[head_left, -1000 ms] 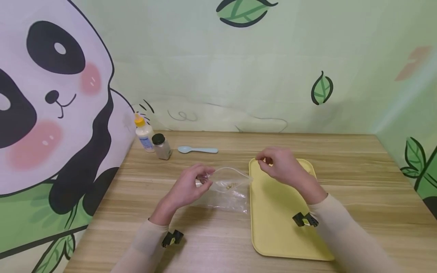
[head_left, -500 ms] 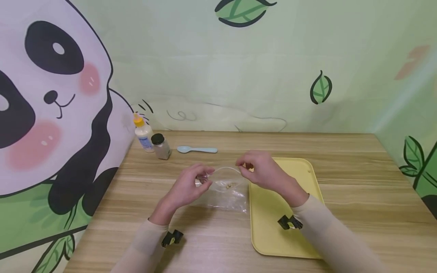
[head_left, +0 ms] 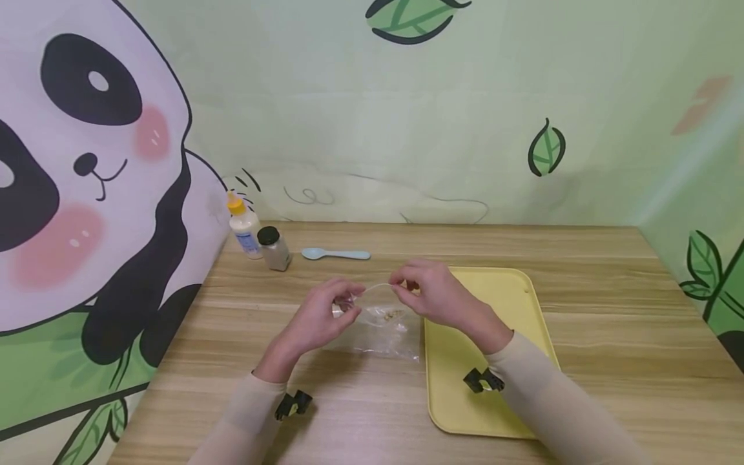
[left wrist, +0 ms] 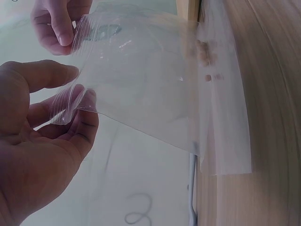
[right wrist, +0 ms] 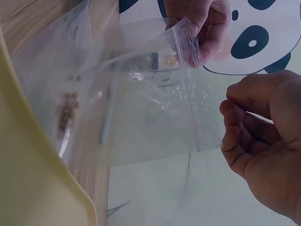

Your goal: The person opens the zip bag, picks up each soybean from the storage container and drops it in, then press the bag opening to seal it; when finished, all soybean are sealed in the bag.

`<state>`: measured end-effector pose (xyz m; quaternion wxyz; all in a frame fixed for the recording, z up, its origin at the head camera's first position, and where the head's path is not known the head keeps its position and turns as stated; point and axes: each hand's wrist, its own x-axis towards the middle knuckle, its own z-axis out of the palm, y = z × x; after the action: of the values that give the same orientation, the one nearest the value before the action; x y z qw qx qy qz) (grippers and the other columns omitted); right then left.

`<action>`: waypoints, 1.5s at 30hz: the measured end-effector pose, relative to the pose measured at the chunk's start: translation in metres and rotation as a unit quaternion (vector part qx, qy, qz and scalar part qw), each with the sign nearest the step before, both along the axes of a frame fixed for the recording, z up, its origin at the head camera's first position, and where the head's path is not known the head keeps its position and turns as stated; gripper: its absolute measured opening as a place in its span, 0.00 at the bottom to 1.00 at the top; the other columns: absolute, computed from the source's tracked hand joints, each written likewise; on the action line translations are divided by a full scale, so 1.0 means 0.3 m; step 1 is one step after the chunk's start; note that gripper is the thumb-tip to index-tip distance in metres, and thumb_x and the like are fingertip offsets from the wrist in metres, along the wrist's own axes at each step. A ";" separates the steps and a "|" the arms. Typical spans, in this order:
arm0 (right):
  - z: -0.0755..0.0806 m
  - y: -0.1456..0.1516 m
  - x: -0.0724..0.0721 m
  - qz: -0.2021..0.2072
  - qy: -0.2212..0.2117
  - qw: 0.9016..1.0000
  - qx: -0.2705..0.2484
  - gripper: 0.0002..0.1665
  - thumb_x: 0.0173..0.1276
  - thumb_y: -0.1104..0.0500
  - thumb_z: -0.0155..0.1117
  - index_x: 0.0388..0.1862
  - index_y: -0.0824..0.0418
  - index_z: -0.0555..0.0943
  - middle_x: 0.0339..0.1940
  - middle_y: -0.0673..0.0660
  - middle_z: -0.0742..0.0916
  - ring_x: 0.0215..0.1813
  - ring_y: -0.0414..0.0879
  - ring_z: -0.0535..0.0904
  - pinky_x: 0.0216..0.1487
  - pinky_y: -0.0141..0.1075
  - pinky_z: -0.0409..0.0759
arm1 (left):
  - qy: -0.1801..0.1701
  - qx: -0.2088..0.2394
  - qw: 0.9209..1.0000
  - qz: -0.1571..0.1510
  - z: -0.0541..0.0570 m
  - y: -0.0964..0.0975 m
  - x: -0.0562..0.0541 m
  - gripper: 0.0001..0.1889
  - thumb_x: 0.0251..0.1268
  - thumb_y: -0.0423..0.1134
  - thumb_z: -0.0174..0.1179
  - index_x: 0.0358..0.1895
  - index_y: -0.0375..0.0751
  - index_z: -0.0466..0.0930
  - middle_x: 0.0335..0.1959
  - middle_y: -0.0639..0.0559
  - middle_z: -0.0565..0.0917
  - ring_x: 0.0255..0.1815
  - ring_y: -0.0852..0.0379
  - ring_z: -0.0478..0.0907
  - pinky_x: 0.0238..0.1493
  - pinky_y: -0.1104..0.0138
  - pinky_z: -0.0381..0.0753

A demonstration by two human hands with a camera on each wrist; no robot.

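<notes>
A clear zip-top bag (head_left: 386, 339) stands at the left edge of a yellow tray (head_left: 465, 403), its mouth raised. My left hand (head_left: 316, 316) pinches the left end of its zip edge between thumb and fingers. Small round tan pieces (right wrist: 69, 106) sit low in the bag. My right hand (head_left: 438, 294), thumb and forefinger brought together and the other fingers curled, is at the right part of the bag's rim. In the right wrist view a zip corner (right wrist: 214, 141) lies right at its fingers. Nothing shows between those fingertips; I cannot tell whether something small is hidden there.
At the back left stand a white squeeze bottle (head_left: 246, 231) with a yellow cap and a black-lidded jar (head_left: 274, 248). A pale blue spoon (head_left: 336, 254) lies to their right. One small piece (head_left: 526, 290) is at the tray's far right. A panda-printed backdrop (head_left: 372, 129) rises behind the table.
My right hand has moved left from over the tray to the bag's rim, overlapping its right part. The left hand keeps its grip on the bag in the same place.
</notes>
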<state>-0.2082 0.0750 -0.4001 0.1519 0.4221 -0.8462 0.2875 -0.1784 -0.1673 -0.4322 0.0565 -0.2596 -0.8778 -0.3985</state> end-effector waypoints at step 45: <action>-0.044 0.307 -0.066 -0.144 -0.063 0.987 0.034 0.05 0.64 0.64 0.64 0.38 0.62 0.85 0.34 0.54 0.87 0.30 0.42 0.76 0.30 0.34 0.76 | 0.012 0.004 1.000 0.000 -0.009 0.002 0.002 0.16 0.57 0.28 0.65 0.50 0.33 0.81 0.41 0.47 0.82 0.37 0.57 0.81 0.43 0.68 0.85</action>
<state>-0.2280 0.1669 -0.4134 0.1240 0.2818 -0.9152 0.2599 -0.1779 -0.1669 -0.4350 0.0679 -0.2637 -0.8758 -0.3986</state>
